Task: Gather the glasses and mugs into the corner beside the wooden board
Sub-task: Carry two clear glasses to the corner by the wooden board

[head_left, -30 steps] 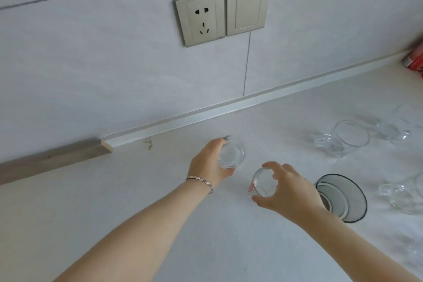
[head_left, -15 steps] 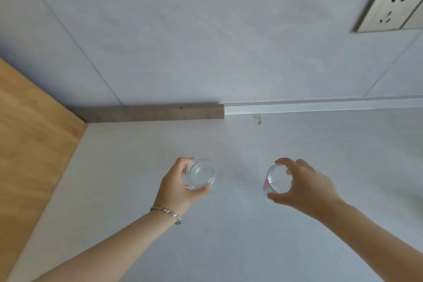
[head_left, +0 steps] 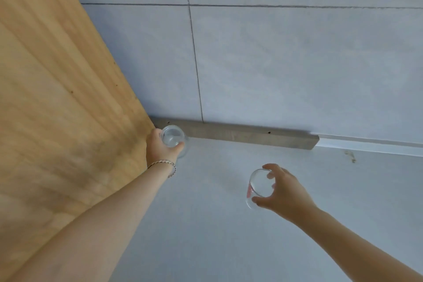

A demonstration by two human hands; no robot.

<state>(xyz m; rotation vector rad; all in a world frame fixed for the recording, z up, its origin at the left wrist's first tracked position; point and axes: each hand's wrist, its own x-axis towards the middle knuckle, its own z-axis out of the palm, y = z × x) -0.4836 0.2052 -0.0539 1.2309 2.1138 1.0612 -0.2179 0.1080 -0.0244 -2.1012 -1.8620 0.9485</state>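
Observation:
My left hand grips a small clear glass from its side, right in the corner where the wooden board meets the back wall; I cannot tell whether its base touches the counter. My right hand holds a second clear glass by its rim, tilted, over the white counter, well to the right of the corner. The other glasses and mugs are out of view.
The wooden board stands upright along the left side. A grey strip runs along the foot of the tiled wall. A small brown mark sits on the counter near the wall at the right.
Both hands have carried their glasses left. The left glass has reached the corner by the board; the right one trails behind. My view has swung left, so the socket is gone from sight.

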